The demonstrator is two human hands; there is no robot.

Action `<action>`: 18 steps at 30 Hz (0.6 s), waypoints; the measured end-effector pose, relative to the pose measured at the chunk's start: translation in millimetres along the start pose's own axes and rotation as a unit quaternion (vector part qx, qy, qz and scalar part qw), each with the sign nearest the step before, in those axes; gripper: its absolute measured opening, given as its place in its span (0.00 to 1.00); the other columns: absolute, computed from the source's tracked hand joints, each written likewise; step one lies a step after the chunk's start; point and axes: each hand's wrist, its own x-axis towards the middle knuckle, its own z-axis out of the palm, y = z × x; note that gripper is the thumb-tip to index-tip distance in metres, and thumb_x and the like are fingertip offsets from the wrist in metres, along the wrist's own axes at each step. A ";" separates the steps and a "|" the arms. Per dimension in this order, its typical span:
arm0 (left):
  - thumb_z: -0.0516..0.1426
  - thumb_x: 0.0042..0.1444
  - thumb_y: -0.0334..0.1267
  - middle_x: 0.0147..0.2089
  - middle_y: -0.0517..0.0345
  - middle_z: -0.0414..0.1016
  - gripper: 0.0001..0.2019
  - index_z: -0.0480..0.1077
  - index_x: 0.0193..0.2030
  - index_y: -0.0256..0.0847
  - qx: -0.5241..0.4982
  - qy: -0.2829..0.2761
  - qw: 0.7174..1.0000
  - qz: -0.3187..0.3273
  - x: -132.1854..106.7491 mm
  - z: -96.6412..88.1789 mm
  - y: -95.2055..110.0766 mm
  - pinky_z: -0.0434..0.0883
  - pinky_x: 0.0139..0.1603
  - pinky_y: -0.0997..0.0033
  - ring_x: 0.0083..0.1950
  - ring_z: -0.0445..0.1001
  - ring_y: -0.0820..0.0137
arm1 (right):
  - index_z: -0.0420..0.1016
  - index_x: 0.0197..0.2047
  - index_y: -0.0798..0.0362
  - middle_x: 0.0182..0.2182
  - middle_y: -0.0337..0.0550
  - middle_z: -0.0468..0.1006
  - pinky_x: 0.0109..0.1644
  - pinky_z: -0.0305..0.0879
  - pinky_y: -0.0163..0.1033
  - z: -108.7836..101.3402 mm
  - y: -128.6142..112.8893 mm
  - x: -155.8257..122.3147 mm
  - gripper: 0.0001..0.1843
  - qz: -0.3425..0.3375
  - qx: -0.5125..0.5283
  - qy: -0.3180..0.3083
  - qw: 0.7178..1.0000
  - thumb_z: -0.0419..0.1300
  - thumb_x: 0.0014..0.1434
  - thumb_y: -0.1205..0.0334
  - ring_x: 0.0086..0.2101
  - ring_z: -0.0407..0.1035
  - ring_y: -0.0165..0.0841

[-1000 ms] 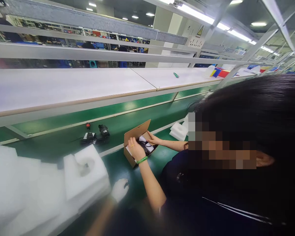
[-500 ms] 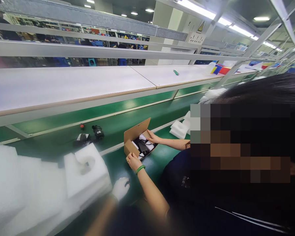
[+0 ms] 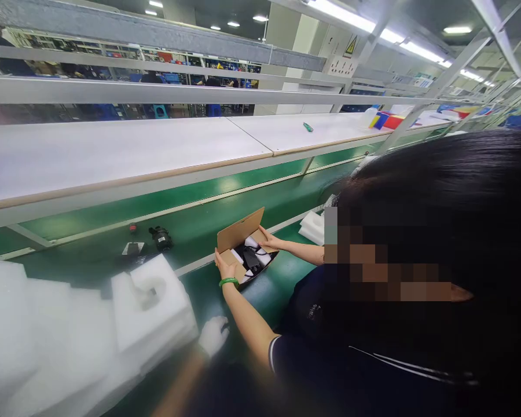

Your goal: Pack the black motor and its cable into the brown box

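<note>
My left hand (image 3: 214, 336), in a white glove, rests low over the green surface near the white foam blocks (image 3: 154, 313). Its fingers are curled together, with a small dark spot at their tips that I cannot make out. My right hand is out of sight. Ahead of my glove, a co-worker's two hands (image 3: 226, 267) hold the sides of an open cardboard box (image 3: 240, 229). Inside the box lie a black power adapter (image 3: 251, 259), cables and white pieces.
A black device (image 3: 161, 238) and a labelled dark packet (image 3: 133, 249) lie on the green conveyor at left. More white foam (image 3: 312, 227) sits beyond the box. A white shelf (image 3: 156, 145) runs above, with a green cutter (image 3: 308, 127) on it. The co-worker's head and body fill the right.
The co-worker's left hand has shifted up and left along the box's side, and their head has moved left. The box is slightly turned. My gloved hand has barely moved.
</note>
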 end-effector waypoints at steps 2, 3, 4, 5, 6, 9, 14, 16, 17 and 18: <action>0.49 0.56 0.37 0.52 0.57 0.71 0.17 0.71 0.51 0.39 0.007 -0.002 1.000 -0.003 -2.4 -1.2 4.4 0.61 0.55 0.67 0.53 0.67 0.66 | 0.53 0.30 0.65 0.57 0.71 0.45 0.64 0.24 0.42 0.5 5.5 -1.1 0.44 0.001 0.061 0.045 0.997 0.04 0.25 0.88 0.64 0.21 0.28; 0.49 0.57 0.37 0.51 0.56 0.71 0.17 0.71 0.50 0.39 0.010 -0.004 1.000 -0.004 -3.5 -1.9 6.2 0.62 0.55 0.67 0.53 0.67 0.65 | 0.49 0.27 0.60 0.56 0.68 0.49 0.64 0.24 0.41 0.6 6.7 -2.8 0.40 0.003 0.095 0.064 0.993 0.04 0.26 0.88 0.64 0.26 0.28; 0.49 0.57 0.37 0.51 0.56 0.71 0.17 0.71 0.50 0.39 0.013 -0.006 1.000 -0.005 -4.6 -2.7 7.5 0.62 0.54 0.67 0.52 0.67 0.65 | 0.45 0.25 0.56 0.55 0.65 0.52 0.64 0.25 0.40 0.3 6.5 -5.3 0.37 0.004 0.129 0.079 0.989 0.04 0.29 0.87 0.64 0.30 0.26; 0.49 0.57 0.37 0.51 0.56 0.71 0.17 0.71 0.51 0.39 0.015 -0.009 1.000 -0.007 -5.5 -3.4 8.3 0.61 0.55 0.67 0.53 0.67 0.66 | 0.44 0.25 0.55 0.54 0.64 0.53 0.64 0.25 0.39 -0.5 4.9 -8.3 0.36 0.004 0.165 0.093 0.982 0.05 0.31 0.87 0.64 0.33 0.25; 0.49 0.57 0.37 0.52 0.55 0.70 0.17 0.71 0.51 0.38 0.016 -0.014 1.000 -0.010 -6.2 -3.9 8.5 0.61 0.55 0.68 0.53 0.67 0.66 | 0.46 0.25 0.56 0.54 0.64 0.54 0.64 0.26 0.38 -2.0 2.2 -11.6 0.36 0.001 0.201 0.108 0.974 0.05 0.34 0.86 0.64 0.34 0.23; 0.49 0.58 0.37 0.53 0.56 0.69 0.18 0.70 0.52 0.39 0.017 -0.022 0.999 -0.017 -6.1 -4.5 5.8 0.60 0.56 0.68 0.55 0.66 0.66 | 0.57 0.30 0.60 0.55 0.63 0.58 0.66 0.28 0.36 -10.3 -9.4 -21.1 0.36 -0.014 0.322 0.138 0.937 0.10 0.49 0.81 0.63 0.41 0.17; 0.49 0.57 0.37 0.52 0.55 0.70 0.18 0.71 0.51 0.39 0.027 -0.016 0.999 -0.013 1.4 -4.3 -6.3 0.61 0.55 0.67 0.54 0.66 0.65 | 0.69 0.32 0.62 0.52 0.56 0.65 0.67 0.38 0.31 -20.2 -23.6 -33.4 0.38 0.017 0.532 0.154 0.832 0.17 0.61 0.73 0.58 0.55 0.15; 0.49 0.57 0.38 0.52 0.55 0.70 0.18 0.71 0.51 0.38 0.025 -0.018 0.999 -0.013 4.6 -5.2 -12.6 0.61 0.56 0.68 0.54 0.66 0.66 | 0.71 0.32 0.63 0.48 0.54 0.68 0.66 0.42 0.27 -18.5 -26.8 -42.4 0.38 0.065 0.618 0.126 0.773 0.19 0.64 0.70 0.59 0.52 0.13; 0.49 0.57 0.38 0.52 0.55 0.70 0.18 0.71 0.51 0.38 0.022 -0.019 1.000 -0.013 5.8 -5.8 -15.8 0.61 0.56 0.68 0.54 0.66 0.66 | 0.72 0.33 0.64 0.45 0.53 0.69 0.66 0.42 0.25 -17.1 -28.5 -48.6 0.36 0.094 0.662 0.108 0.735 0.23 0.66 0.68 0.60 0.50 0.12; 0.49 0.57 0.38 0.53 0.55 0.70 0.18 0.71 0.52 0.38 0.018 -0.019 1.000 -0.014 6.8 -6.6 -19.1 0.60 0.57 0.69 0.55 0.66 0.66 | 0.72 0.34 0.65 0.43 0.52 0.70 0.66 0.40 0.23 -15.6 -30.4 -55.7 0.33 0.122 0.700 0.095 0.697 0.27 0.67 0.67 0.61 0.47 0.11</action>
